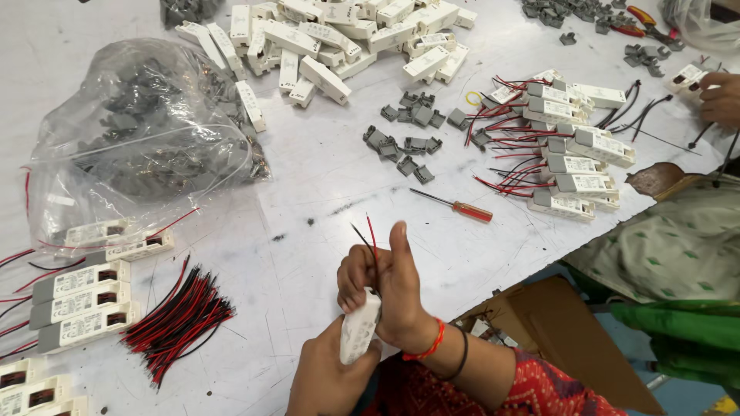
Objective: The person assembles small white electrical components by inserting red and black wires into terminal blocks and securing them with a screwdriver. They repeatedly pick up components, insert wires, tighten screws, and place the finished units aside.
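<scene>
- L hand (327, 377): grips lower end of white box (359, 327), low centre of frame, above table (308, 177) edge.
- R hand (389, 289): closed round box's top end, thumb up; pinches red + black wires (367, 233) sticking up from box.
- Loose red/black wire bundle (179, 320) on table, left of hands.
- Wired boxes w/ grey caps in a row (81, 304) far left.
- Clear bag (139, 139) of grey caps, upper left.
- Screwdriver (455, 205), orange handle, just beyond hands.
- Grey caps (405, 142) loose mid-table; finished units (574, 158) to right.
- Plain white boxes piled (331, 38) at top.
- Co-worker's hand (721, 96) at far right edge.
</scene>
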